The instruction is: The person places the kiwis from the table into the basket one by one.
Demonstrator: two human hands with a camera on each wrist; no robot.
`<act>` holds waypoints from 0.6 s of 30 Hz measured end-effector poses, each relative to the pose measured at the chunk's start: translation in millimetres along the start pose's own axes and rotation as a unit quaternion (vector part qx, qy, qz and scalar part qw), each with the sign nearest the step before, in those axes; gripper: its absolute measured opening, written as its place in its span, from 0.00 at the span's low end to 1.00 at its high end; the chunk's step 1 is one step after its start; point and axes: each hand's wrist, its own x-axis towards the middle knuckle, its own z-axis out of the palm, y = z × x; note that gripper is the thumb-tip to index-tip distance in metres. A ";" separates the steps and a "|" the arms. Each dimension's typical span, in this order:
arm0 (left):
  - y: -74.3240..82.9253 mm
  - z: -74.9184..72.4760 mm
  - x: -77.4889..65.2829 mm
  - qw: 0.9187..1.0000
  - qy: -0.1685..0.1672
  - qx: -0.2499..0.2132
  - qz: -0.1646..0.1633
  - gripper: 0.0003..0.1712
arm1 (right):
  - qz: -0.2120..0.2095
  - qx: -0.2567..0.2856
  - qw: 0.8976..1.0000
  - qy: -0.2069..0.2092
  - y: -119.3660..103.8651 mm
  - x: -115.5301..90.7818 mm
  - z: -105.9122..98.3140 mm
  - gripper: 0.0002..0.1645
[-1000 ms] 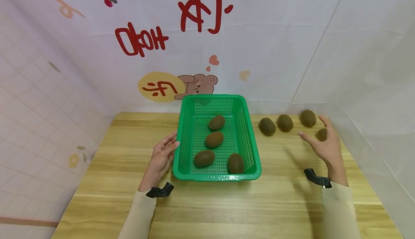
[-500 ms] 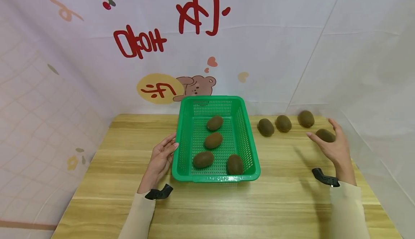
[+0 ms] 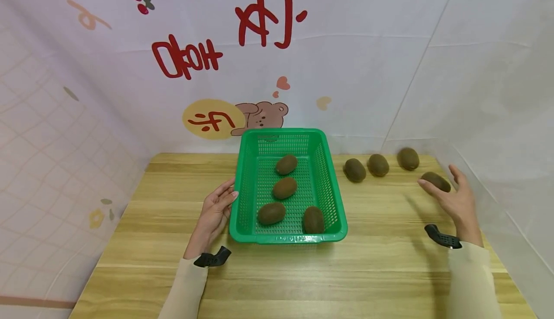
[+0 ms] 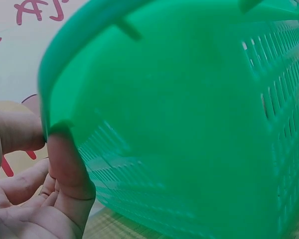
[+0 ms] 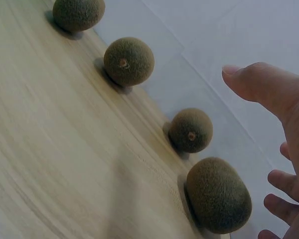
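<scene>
A green plastic basket (image 3: 339, 198) with slotted walls sits mid-table with several brown kiwis (image 3: 284, 188) inside. My left hand (image 3: 215, 208) pinches its left rim between thumb and fingers; the left wrist view shows the thumb (image 4: 70, 164) against the rim. Over at the right, my right hand (image 3: 458, 203) is spread beside the nearest loose kiwi (image 3: 435, 182), thumb to its left and fingers to its right. In the right wrist view that kiwi (image 5: 218, 195) lies on the wood, with a gap between it and the fingers.
Three more kiwis lie in a row along the back right: a left one (image 3: 355, 170), a middle one (image 3: 378, 165) and a right one (image 3: 408, 159). White printed cloth (image 3: 368, 69) stands behind and at both sides of the wooden table (image 3: 277, 280).
My right hand has moved right and slightly toward me, so the nearest loose kiwi now shows more fully between thumb and fingers. The left hand and basket stay in place.
</scene>
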 end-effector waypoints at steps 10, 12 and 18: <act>0.0 0.1 -0.8 1.000 0.001 0.002 -0.003 0.34 | -0.003 -0.015 1.000 0.003 19.1 10.1 -2.8 0.65; -0.3 0.0 -0.8 1.000 0.002 0.000 -0.004 0.34 | -0.006 -0.026 1.000 0.010 21.8 12.4 -2.2 0.65; -0.9 0.3 -1.3 1.000 0.001 -0.005 0.003 0.34 | 0.007 -0.034 0.999 0.016 28.2 15.2 -0.4 0.62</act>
